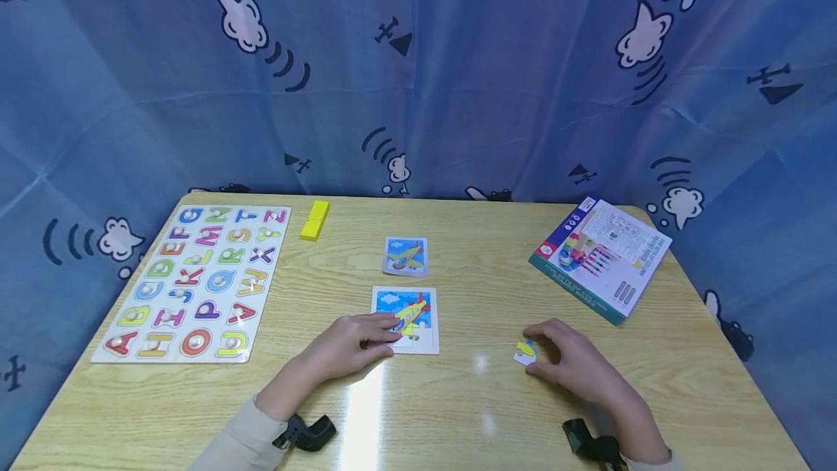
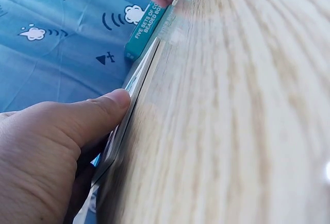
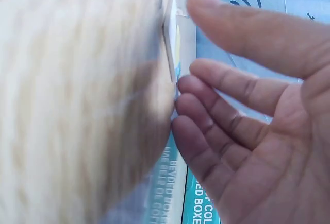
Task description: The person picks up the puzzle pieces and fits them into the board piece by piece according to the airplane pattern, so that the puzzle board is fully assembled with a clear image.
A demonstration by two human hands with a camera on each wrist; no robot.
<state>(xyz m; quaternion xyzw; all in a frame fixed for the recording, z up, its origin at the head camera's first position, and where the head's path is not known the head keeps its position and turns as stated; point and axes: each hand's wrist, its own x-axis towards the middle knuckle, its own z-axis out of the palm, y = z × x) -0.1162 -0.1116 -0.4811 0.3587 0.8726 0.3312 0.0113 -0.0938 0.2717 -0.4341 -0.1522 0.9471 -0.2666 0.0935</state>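
Note:
A framed jigsaw puzzle (image 1: 425, 340) with a yellow airplane picture lies on the table. My left hand (image 1: 349, 344) rests on its left side, fingers over the picture and covering part of it. In the left wrist view the left thumb (image 2: 119, 99) lies at the frame's edge. To the right, a small yellow, blue and white puzzle piece (image 1: 525, 352) lies by the fingertips of my right hand (image 1: 575, 362). Seen from the right wrist, thumb and fingers stand apart beside the piece (image 3: 169, 38), not closed on it. A matching airplane picture card (image 1: 405, 256) lies behind the puzzle.
An alphabet board (image 1: 219, 322) with colourful letters lies at the left. Yellow blocks (image 1: 315, 220) sit at the back, beside it. A boxed toy set (image 1: 601, 256) lies at the right. The table (image 1: 471, 413) meets a blue patterned curtain (image 1: 451, 93) behind.

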